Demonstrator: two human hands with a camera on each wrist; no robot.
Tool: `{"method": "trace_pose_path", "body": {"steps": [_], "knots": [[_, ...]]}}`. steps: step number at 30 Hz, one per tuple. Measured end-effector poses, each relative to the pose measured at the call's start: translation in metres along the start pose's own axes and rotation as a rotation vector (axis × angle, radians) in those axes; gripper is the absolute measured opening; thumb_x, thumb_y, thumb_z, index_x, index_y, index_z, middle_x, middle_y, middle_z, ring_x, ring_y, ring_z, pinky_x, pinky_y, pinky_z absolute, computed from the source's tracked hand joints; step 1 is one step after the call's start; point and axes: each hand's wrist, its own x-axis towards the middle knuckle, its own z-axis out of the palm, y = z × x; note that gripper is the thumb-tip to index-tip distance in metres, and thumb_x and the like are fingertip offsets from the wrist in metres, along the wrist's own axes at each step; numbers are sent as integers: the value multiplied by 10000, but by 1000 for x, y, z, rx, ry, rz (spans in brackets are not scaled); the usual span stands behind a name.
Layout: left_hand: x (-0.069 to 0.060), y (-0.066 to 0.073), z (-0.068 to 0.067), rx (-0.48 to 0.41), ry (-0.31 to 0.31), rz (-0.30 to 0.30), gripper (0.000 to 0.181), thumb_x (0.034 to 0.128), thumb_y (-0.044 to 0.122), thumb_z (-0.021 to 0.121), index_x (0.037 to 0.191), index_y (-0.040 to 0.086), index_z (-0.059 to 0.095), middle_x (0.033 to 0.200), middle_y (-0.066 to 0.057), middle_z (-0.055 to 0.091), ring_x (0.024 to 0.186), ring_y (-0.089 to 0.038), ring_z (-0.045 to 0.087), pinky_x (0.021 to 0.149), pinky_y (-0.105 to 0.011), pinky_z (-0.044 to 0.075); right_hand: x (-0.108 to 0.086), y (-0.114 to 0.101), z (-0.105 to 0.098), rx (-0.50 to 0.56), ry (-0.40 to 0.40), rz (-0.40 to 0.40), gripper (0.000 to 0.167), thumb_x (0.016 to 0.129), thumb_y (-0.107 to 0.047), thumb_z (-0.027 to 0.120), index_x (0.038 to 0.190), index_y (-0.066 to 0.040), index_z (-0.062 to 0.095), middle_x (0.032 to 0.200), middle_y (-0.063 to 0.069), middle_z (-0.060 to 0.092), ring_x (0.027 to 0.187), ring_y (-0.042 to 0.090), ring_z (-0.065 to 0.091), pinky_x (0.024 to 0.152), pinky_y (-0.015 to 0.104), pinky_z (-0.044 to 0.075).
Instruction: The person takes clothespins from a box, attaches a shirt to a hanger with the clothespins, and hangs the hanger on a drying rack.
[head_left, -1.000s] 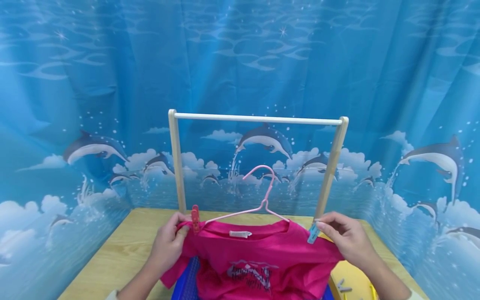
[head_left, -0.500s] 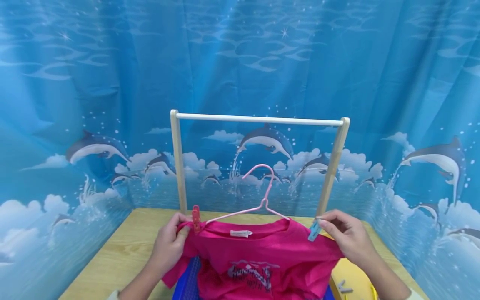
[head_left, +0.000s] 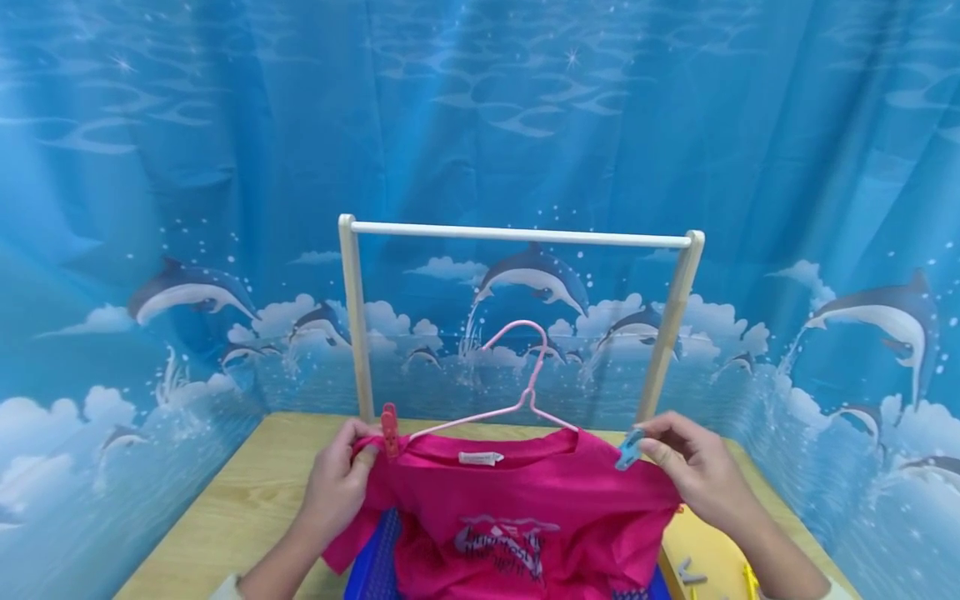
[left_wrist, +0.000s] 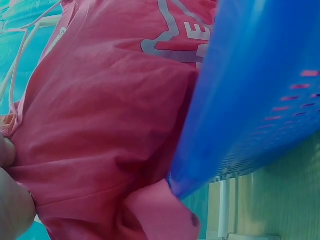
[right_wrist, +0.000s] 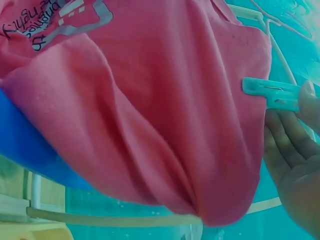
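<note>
- Shirt (head_left: 555, 492), pink, one, head view: hung above and partly over the blue basket (head_left: 377, 558), one. Whether its hem sits inside the basket cannot be told.
- Hanger (head_left: 529, 392), pink, one: in the shirt's neck, hook upright above the basket.
- Red peg (head_left: 389, 429), one: at the shirt's left shoulder, above the basket's left side.
- Left hand (head_left: 337, 479): left of and above the basket, pinching shirt cloth beside the red peg.
- Blue peg (head_left: 628, 450), one: at the right shoulder, above the basket's right side.
- Right hand (head_left: 693, 462): thumb and forefinger pinching the blue peg.
- Rack (head_left: 517, 233), one: behind the basket.
- Yellow box (head_left: 701, 542), one: right of the basket; one grey peg (head_left: 688, 573) inside, yellow pieces uncounted.
- Left wrist view: thumb and finger narrow on cloth; sleeve drooping outside the basket.
- Right wrist view: blue peg across the shirt's shoulder edge, above the basket; lower fingers extended.
- Handling, judged: light, soft, limp, hardly fragile; cloth may slide on smooth hanger. Best grip: hanger neck, or both pegged shoulders.
</note>
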Motion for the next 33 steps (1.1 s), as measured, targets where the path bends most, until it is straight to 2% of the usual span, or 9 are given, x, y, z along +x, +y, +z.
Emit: {"method": "trace_pose_path", "body": {"steps": [3,11,18,24,33], "knots": [[-1,-1,-1,-10,8,-3,120,901,-128,565,919,-10,583,988,-152,697,938,21,599,736,-133,492,-1,1,-2,-16,-11,5,117,961,23,552,992,-62,626,918,-50,679,805,52,647,683,200,530],[-1,-2,-1,-21,-2,-20,113,908,-126,558,925,-16,577,976,-147,689,893,30,589,697,-161,502,-2,3,1,79,-36,18,172,979,31,512,1120,-23,596,889,-8,619,774,94,602,647,222,518],[-1,-2,-1,-12,-5,-32,100,911,-112,564,921,-14,577,968,-140,686,865,25,583,671,-187,504,-3,7,3,144,-43,75,204,1001,5,483,1177,-31,577,954,-24,628,857,62,613,709,213,536],[-1,-2,-2,-16,-4,-45,103,911,-118,559,915,-16,573,963,-153,685,858,24,589,663,-186,507,-5,5,5,128,-19,106,213,985,-4,525,1191,5,576,987,-46,645,890,45,611,712,203,527],[0,0,-1,-2,2,-70,111,910,-124,550,906,-14,565,940,-138,682,819,10,590,652,-206,512,-6,3,3,140,-35,149,268,985,-43,546,1242,33,549,981,-52,637,890,53,609,734,209,528]]}}
